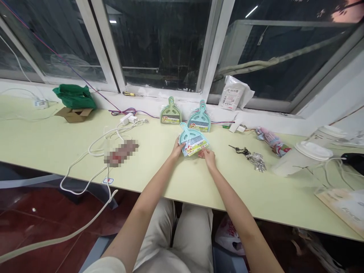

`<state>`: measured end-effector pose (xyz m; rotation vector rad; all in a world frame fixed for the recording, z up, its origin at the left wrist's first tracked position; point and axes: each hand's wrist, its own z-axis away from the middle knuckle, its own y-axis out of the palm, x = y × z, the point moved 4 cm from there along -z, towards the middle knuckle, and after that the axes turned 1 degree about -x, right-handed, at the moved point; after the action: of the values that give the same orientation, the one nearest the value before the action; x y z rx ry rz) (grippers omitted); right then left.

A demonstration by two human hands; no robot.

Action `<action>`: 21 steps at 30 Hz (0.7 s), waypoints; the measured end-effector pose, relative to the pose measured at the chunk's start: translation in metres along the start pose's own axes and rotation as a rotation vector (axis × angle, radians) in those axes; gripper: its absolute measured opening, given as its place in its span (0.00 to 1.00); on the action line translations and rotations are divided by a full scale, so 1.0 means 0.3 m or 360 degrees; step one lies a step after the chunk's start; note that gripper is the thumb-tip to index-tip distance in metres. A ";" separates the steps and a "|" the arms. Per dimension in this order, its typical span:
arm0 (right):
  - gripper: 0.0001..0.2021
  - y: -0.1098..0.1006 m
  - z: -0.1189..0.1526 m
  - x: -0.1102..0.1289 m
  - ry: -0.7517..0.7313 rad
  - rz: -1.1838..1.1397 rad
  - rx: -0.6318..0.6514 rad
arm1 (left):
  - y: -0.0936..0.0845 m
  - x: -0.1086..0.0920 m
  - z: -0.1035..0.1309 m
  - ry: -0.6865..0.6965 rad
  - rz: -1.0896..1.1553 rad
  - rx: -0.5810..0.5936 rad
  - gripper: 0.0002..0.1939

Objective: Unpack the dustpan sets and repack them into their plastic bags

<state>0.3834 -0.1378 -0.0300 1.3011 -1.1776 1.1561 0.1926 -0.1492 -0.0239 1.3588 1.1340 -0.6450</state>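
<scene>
A light blue dustpan-and-brush set in clear wrap, with a yellow label, is tilted above the table in front of me. My left hand grips its left edge. At its lower right corner, my right hand has its fingers closed on the wrap. Behind it, a green dustpan set leans upright against the window sill. Just to the right of that stands a stack of similar sets with a light blue one in front.
Keys, a folded umbrella and white-lidded cups are on the right. White cables, a small cardboard box and a green bag lie left. A white packet leans by the window.
</scene>
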 end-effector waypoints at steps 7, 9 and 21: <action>0.18 -0.045 -0.029 -0.015 0.0160 -0.0561 -0.0080 | 0.023 -0.011 0.028 -0.0397 -0.0081 0.0118 0.31; 0.19 -0.052 -0.034 -0.019 0.0214 -0.0557 -0.0086 | 0.004 -0.023 0.025 -0.0402 -0.0163 0.0062 0.29; 0.21 -0.139 -0.063 0.051 0.0049 -0.0485 0.0046 | -0.249 -0.173 -0.091 -0.0045 -0.0334 -0.0910 0.12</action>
<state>0.4256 -0.1182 -0.0167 1.4230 -0.9053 0.9685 0.0998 -0.1481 -0.0044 0.7486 1.3224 -0.4359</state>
